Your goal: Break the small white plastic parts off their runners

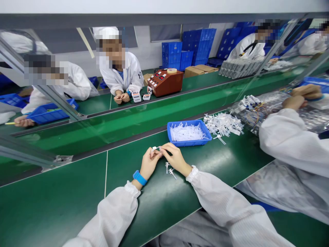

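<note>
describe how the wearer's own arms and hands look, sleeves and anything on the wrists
Both the left hand and right hand are ungloved. The left sleeve and right sleeve are white, loose and wrinkled, with gathered cuffs. A bright blue band circles the left wrist; none shows on the right.

Beyond the far edge of the green workbench (64, 202), a green belt (133, 118) is bordered by dark strips (138, 135); blue crates (199, 44) are stacked before a pale wall (143, 38) set with grey panels (164, 33).
</note>
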The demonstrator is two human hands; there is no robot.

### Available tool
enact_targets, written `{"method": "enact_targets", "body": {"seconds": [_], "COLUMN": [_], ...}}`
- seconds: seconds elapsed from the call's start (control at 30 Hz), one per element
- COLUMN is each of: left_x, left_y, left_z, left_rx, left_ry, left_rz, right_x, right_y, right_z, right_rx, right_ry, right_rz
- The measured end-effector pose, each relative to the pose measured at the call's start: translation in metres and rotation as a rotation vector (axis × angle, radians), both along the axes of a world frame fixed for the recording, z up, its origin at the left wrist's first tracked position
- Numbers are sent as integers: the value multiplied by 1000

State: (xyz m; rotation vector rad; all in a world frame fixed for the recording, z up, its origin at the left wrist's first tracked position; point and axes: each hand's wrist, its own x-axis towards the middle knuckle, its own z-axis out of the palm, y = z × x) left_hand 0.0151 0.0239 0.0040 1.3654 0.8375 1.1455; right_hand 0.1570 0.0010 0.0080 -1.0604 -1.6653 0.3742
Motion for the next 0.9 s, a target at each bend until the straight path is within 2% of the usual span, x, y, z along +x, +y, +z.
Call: {"method": "enact_targets", "body": {"seconds": [0.37,0.9], "left_x": [-1,-1], "left_y": [4,4], "left_z": [-4,-3], "left_rx": [-19,-97], "left_ry": [18,-30], "left_rz": [-42,-97], "right_x": [1,-1], "right_y": [3,3], "right_z": [-3,2], "right_rx": [-33,-192], "right_ry": [138,296], "right_rz": [37,45]}}
